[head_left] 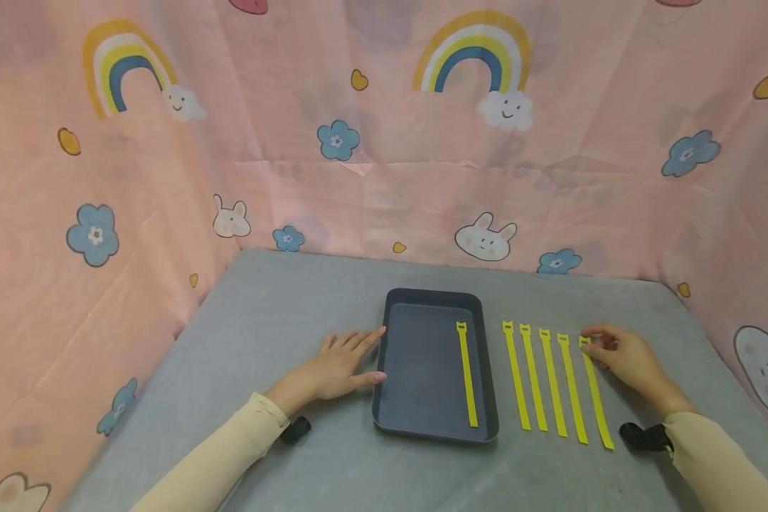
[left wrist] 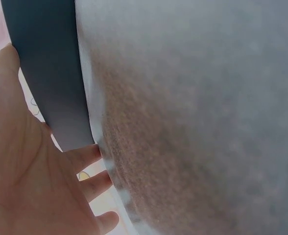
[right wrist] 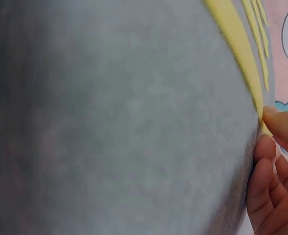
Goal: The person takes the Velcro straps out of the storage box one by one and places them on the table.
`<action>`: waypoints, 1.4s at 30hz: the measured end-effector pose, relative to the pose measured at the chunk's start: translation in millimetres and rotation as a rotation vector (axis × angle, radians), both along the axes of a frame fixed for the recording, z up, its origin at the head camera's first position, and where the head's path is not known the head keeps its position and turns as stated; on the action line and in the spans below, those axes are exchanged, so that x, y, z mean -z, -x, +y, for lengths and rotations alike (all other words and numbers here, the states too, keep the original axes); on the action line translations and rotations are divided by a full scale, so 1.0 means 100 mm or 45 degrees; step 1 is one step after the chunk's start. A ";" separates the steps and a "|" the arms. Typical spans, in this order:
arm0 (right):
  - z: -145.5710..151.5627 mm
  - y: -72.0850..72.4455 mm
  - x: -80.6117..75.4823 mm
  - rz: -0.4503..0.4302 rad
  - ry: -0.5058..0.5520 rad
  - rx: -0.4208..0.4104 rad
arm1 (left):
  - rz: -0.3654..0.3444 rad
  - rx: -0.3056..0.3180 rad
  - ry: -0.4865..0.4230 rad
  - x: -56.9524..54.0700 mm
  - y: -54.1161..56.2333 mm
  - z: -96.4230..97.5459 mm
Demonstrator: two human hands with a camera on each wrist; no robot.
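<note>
A dark grey rectangular tray (head_left: 422,370) lies on the table, with one yellow hook-and-loop cable tie (head_left: 468,377) lengthwise near its right side. Several matching ties (head_left: 552,384) lie in a row to the right of the tray, slotted heads toward the back. My left hand (head_left: 339,366) has its fingers spread, with fingertips and thumb at the tray's left rim; the tray wall (left wrist: 51,73) shows beside the palm in the left wrist view. With thumb and forefinger, my right hand (head_left: 627,359) pinches the head of the rightmost cable tie (right wrist: 239,44).
A grey cloth covers the table (head_left: 281,306). Behind and at both sides hangs a pink curtain (head_left: 397,192) printed with rainbows, flowers and rabbits. Black wrist devices (head_left: 645,436) show below both cream sleeves (head_left: 723,462).
</note>
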State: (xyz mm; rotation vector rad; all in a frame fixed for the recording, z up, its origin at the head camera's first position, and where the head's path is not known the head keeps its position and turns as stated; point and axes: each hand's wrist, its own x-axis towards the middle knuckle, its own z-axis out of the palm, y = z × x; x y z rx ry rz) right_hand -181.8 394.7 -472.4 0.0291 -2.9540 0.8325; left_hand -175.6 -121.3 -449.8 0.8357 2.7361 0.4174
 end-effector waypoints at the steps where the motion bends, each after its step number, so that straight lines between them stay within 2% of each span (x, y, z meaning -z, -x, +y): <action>1: 0.00 0.00 0.00 0.001 0.001 0.000 | 0.001 -0.001 -0.001 -0.01 0.00 0.00; 11: -0.02 -0.03 -0.05 -0.030 0.018 0.011 | -0.001 0.001 0.001 -0.01 -0.01 0.00; 14: -0.04 -0.03 -0.10 0.016 0.012 0.019 | -0.004 -0.008 -0.002 -0.03 -0.02 0.00; 19: -0.15 -0.04 -0.25 0.138 -0.011 0.037 | -0.018 -0.005 -0.001 -0.01 -0.02 0.00; 23: -0.31 -0.03 -0.44 0.173 -0.017 0.044 | 0.000 0.000 -0.008 0.01 0.00 0.00; 27: -0.52 -0.03 -0.60 0.250 -0.009 -0.007 | 0.009 -0.001 -0.001 0.00 0.00 0.00; 31: -0.75 -0.02 -0.67 0.287 0.050 -0.106 | 0.001 0.002 0.002 0.03 0.00 0.00; 42: -1.31 0.04 -0.77 0.193 0.090 -0.221 | 0.007 -0.007 0.006 -0.01 -0.02 0.01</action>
